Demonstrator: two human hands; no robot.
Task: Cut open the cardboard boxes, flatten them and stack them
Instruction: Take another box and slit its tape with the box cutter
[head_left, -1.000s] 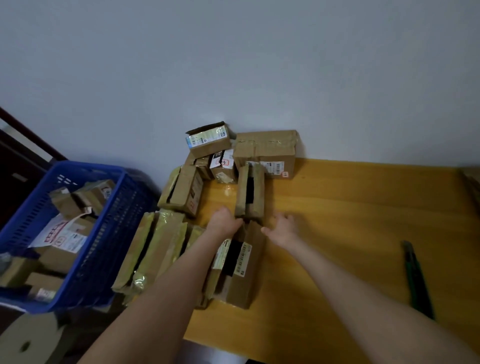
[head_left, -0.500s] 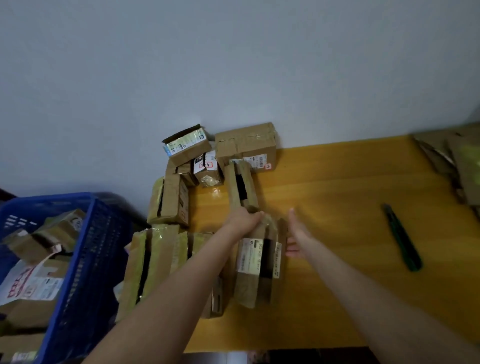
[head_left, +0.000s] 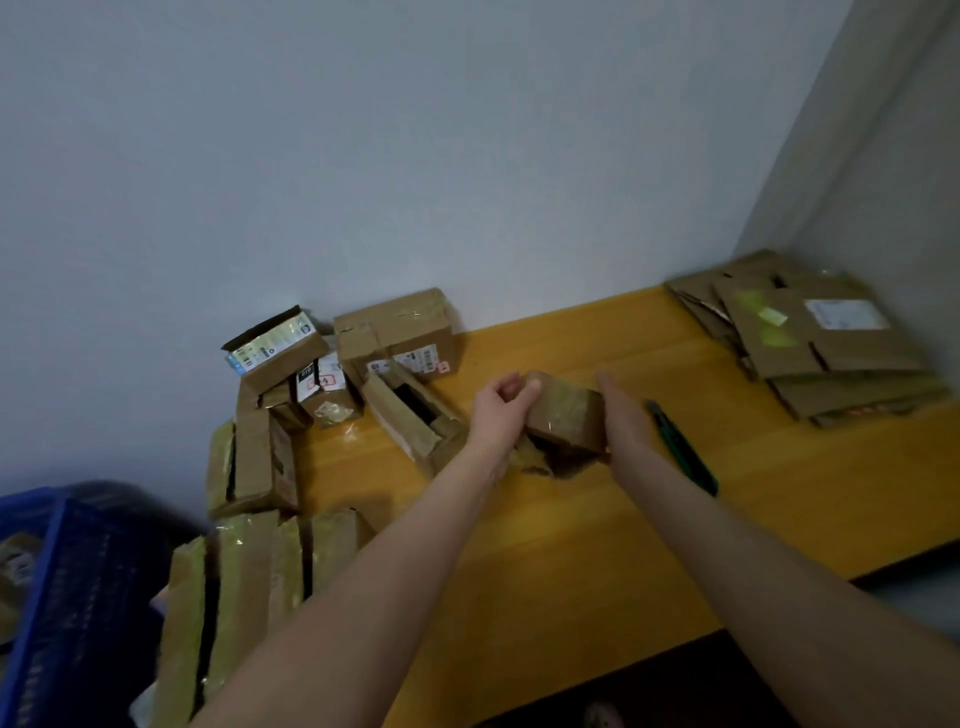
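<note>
A small taped cardboard box (head_left: 566, 415) is held over the middle of the yellow table (head_left: 779, 519). My left hand (head_left: 498, 410) grips its left end, and my right hand (head_left: 623, 421) lies flat against its right side. A green utility knife (head_left: 685, 452) rests on the table just right of my right hand. Several cut-open boxes (head_left: 410, 410) crowd the table's left end by the wall. A stack of flattened boxes (head_left: 815, 343) lies in the far right corner.
A blue plastic crate (head_left: 67, 597) with more boxes stands at the lower left, beside the table. More slit boxes (head_left: 244, 587) lie at the table's near left edge. A grey wall runs behind the table, meeting another wall at the right.
My left hand has lifted one small box out of the left pile and carried it right to the table's middle. My right hand has come against it. The view has swung right.
</note>
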